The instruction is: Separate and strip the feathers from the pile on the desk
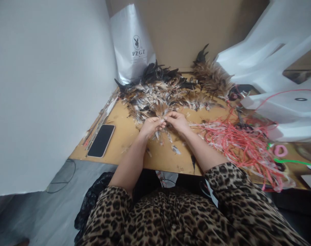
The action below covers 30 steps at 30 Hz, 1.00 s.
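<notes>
Fingertips together, my left hand (153, 126) and my right hand (176, 121) pinch a small brown feather bunch (160, 108) between them. Its brown tips fan away from me, above my fingers. Just beyond my hands spreads a large heap of brown, white and black feathers (155, 92) on the wooden table (124, 119). Loose bits of feather (175, 149) lie on the table below my hands. The quill ends inside my grip are too small to make out.
A phone (101, 140) lies at the left, by the white wall. A white bag (132, 44) stands behind the heap. More brown feathers (213, 77) sit at the back right. Tangled red and pink strips (237, 143) cover the right side, near white sheeting (265, 44).
</notes>
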Each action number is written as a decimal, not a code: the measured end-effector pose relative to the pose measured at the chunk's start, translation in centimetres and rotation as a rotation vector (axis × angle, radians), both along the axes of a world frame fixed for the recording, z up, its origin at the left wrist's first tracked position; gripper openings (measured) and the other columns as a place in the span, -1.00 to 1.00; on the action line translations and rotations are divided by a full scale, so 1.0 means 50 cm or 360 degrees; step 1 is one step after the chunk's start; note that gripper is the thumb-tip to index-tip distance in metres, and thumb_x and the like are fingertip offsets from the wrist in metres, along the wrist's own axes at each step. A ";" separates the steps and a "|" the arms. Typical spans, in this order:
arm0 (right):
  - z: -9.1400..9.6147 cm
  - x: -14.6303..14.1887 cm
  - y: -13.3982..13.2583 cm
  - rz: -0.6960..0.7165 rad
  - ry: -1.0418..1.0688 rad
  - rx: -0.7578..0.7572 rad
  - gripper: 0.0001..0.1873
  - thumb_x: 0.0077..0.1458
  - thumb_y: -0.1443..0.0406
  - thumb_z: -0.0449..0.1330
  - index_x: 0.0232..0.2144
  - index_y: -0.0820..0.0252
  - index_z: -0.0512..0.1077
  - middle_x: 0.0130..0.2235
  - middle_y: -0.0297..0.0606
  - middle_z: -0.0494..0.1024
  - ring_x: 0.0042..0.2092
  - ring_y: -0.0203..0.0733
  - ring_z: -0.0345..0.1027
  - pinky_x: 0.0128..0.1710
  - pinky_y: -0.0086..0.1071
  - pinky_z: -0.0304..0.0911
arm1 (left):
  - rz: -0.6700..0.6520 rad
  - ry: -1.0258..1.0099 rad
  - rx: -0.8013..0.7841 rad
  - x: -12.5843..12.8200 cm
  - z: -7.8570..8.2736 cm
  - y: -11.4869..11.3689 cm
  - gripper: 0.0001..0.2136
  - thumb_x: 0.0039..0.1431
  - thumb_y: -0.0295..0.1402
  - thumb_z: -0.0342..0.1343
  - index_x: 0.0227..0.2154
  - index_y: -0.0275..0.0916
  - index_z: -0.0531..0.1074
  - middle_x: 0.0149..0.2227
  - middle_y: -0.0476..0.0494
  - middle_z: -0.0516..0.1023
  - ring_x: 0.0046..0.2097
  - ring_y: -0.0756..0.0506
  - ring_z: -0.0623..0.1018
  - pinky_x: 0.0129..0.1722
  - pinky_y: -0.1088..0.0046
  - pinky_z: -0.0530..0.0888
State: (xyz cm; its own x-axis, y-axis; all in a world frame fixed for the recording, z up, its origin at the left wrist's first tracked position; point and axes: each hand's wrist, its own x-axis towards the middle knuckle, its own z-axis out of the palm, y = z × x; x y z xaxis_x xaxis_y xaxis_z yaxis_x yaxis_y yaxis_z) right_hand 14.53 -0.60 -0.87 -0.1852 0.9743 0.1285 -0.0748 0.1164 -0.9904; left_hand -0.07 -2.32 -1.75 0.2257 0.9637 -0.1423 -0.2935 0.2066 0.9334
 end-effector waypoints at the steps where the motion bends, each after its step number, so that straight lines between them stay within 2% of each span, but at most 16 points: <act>1: 0.001 0.002 0.001 -0.0015 -0.0006 -0.0007 -0.77 -0.24 0.17 0.27 -0.56 0.22 0.40 -0.54 -0.38 0.43 -0.51 -0.39 0.21 -0.43 -0.46 0.15 | 0.0010 0.0012 0.0012 -0.001 0.000 0.000 -0.82 -0.16 -0.34 0.25 -0.52 -0.38 0.45 -0.51 -0.13 0.51 -0.53 0.11 0.44 -0.53 0.65 0.33; 5: 0.007 0.013 0.008 -0.0168 -0.0045 -0.0047 -0.73 -0.22 0.13 0.24 -0.51 0.23 0.41 -0.58 -0.41 0.39 -0.56 -0.41 0.14 -0.50 -0.48 0.11 | 0.0221 -0.0027 0.0050 -0.010 0.001 0.008 -0.82 -0.15 -0.34 0.25 -0.49 -0.38 0.46 -0.49 -0.13 0.51 -0.52 0.12 0.44 -0.54 0.66 0.32; 8: 0.009 0.019 0.006 -0.0145 -0.0255 0.0017 -0.71 -0.19 0.12 0.21 -0.49 0.26 0.43 -0.60 -0.40 0.38 -0.57 -0.41 0.13 -0.52 -0.48 0.09 | 0.0457 -0.0129 0.0059 -0.021 0.000 0.018 -0.84 -0.12 -0.37 0.23 -0.48 -0.37 0.45 -0.48 -0.11 0.52 -0.52 0.14 0.43 -0.56 0.68 0.30; 11: 0.010 0.014 -0.007 0.0137 -0.0653 0.0180 -0.73 -0.14 0.14 0.18 -0.50 0.27 0.45 -0.53 -0.34 0.46 -0.51 -0.37 0.22 -0.47 -0.48 0.13 | 0.0542 -0.0190 0.0072 -0.027 -0.003 0.024 -0.86 -0.10 -0.39 0.21 -0.48 -0.36 0.44 -0.47 -0.09 0.52 -0.51 0.14 0.43 -0.56 0.69 0.29; 14: 0.015 0.000 -0.033 0.0410 -0.1185 0.0399 -0.75 -0.09 0.15 0.13 -0.51 0.23 0.46 -0.49 -0.31 0.49 -0.47 -0.34 0.28 -0.43 -0.47 0.12 | 0.0566 -0.0180 0.0075 -0.028 -0.005 0.026 -0.86 -0.10 -0.39 0.21 -0.49 -0.36 0.44 -0.48 -0.09 0.52 -0.52 0.14 0.43 -0.56 0.68 0.29; 19: 0.029 -0.036 -0.080 0.0424 -0.2022 0.0670 -0.66 -0.09 0.04 0.09 -0.45 0.16 0.49 -0.40 -0.20 0.53 -0.35 -0.16 0.37 -0.39 -0.39 0.13 | 0.0566 -0.0176 0.0105 -0.027 -0.010 0.028 -0.86 -0.11 -0.39 0.21 -0.47 -0.36 0.44 -0.48 -0.08 0.51 -0.52 0.15 0.42 -0.58 0.69 0.27; 22: 0.031 -0.050 -0.094 0.0374 -0.2291 0.0699 -0.67 -0.03 0.13 0.03 -0.42 0.22 0.49 -0.34 -0.06 0.54 -0.31 -0.09 0.39 -0.36 -0.35 0.16 | 0.0543 -0.0189 0.0122 -0.026 -0.011 0.027 -0.86 -0.11 -0.39 0.21 -0.48 -0.37 0.44 -0.48 -0.08 0.51 -0.53 0.15 0.42 -0.59 0.70 0.27; 24: 0.029 -0.049 -0.090 0.0324 -0.2284 0.0649 -0.71 -0.02 0.21 0.01 -0.42 0.23 0.49 -0.34 -0.05 0.54 -0.32 -0.09 0.40 -0.36 -0.34 0.17 | 0.0548 -0.0190 0.0122 -0.026 -0.010 0.027 -0.86 -0.11 -0.39 0.21 -0.48 -0.37 0.44 -0.48 -0.08 0.51 -0.53 0.15 0.42 -0.59 0.70 0.27; 26: 0.026 -0.040 -0.078 0.0304 -0.2095 0.0552 -0.76 -0.06 0.27 0.03 -0.47 0.21 0.49 -0.38 -0.11 0.54 -0.35 -0.12 0.39 -0.38 -0.36 0.17 | 0.0564 -0.0200 0.0120 -0.025 -0.009 0.027 -0.86 -0.11 -0.39 0.21 -0.48 -0.37 0.44 -0.49 -0.08 0.51 -0.53 0.15 0.42 -0.59 0.69 0.27; 30: 0.016 -0.009 -0.038 0.0293 -0.1231 0.0153 -0.89 -0.17 0.31 0.12 -0.55 0.22 0.44 -0.49 -0.28 0.51 -0.48 -0.31 0.32 -0.46 -0.47 0.15 | 0.0614 -0.0287 0.0107 -0.026 -0.007 0.028 -0.88 -0.10 -0.41 0.20 -0.50 -0.36 0.42 -0.48 -0.08 0.52 -0.53 0.14 0.43 -0.60 0.69 0.27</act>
